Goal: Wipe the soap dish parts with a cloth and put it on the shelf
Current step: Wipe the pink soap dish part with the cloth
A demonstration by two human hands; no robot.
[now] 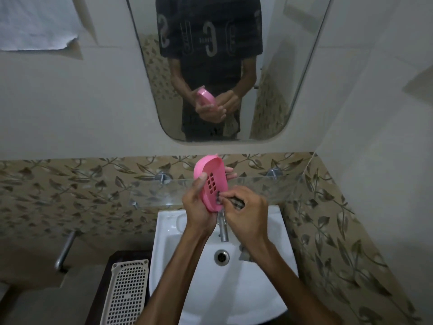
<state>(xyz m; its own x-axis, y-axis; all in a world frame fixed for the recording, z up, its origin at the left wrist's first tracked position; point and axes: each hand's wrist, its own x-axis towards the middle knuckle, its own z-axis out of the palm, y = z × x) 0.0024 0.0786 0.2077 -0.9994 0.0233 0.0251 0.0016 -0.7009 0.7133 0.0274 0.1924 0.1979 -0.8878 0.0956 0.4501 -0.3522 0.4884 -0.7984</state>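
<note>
Head view: left to right, a basket stands beside the sink. Over the sink the left hand grips the pink dish, tilted on edge just before the glass shelf. The right hand pinches a dark cloth against its slotted face — the wiping step, seemingly. The next move calls for finishing the wipe, then reaching forward to the shelf.

Glass shelf bare both sides of hands; tap below; mirror above shelf.
</note>
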